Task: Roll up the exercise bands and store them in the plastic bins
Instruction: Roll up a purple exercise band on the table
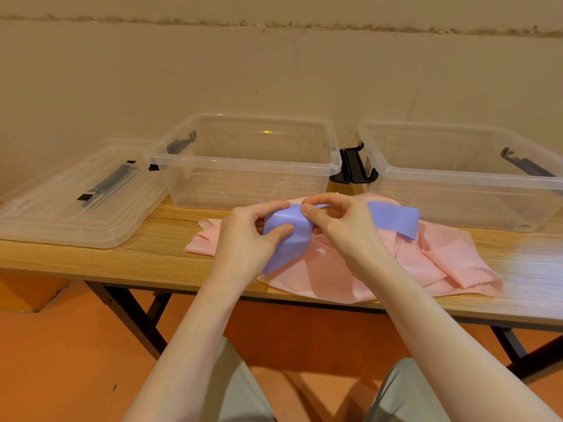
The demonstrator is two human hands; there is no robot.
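Hands' grip, left hand [248,236] and right hand [341,222] pinching purple band [289,233]

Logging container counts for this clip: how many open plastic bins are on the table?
2: one bin at centre behind the hands, the other to its right. None seems hidden.

Readable text: none.
Small sticker [522,227] at the front lower corner of the right clear plastic bin [463,178]: too small to read.
Sticker between the two bins: partly hidden, print illegible.
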